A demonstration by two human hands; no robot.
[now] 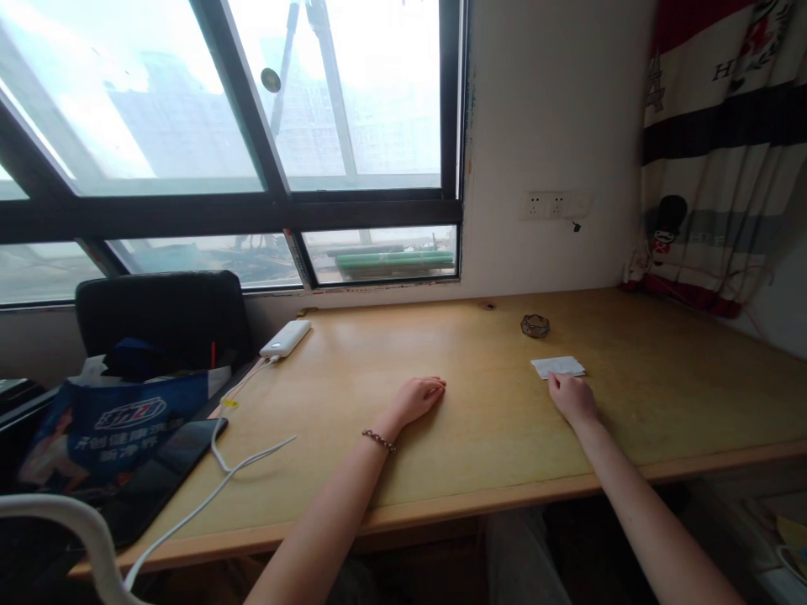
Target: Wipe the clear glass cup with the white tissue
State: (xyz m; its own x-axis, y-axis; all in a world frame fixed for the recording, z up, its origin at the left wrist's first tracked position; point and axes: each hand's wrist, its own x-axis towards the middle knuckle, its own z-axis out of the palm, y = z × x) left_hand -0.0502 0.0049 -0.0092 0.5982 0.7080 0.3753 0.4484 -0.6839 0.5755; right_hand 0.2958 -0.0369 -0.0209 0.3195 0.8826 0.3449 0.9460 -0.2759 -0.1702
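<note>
My right hand (pixel 572 398) is closed at the near edge of a folded white tissue (pixel 558 366), which lies flat on the desk (pixel 492 445). Its fingertips are tucked out of sight, and they seem to pinch the tissue's edge. Further left, my left hand (pixel 419 398) rests on the desktop with its fingers curled together and nothing visible in them. A beaded bracelet (pixel 379 439) circles the left wrist. Beyond the tissue sits a small round brown openwork dish or ring (pixel 535 326).
A white power bank (pixel 286 339) with a white cable (pixel 220 454) lies along the desk's left side. Left of the desk, a blue printed bag (pixel 119 428) stands by a black chair (pixel 164 315). Wall sockets (pixel 545 205) and a patterned curtain (pixel 719 168) are at the back right.
</note>
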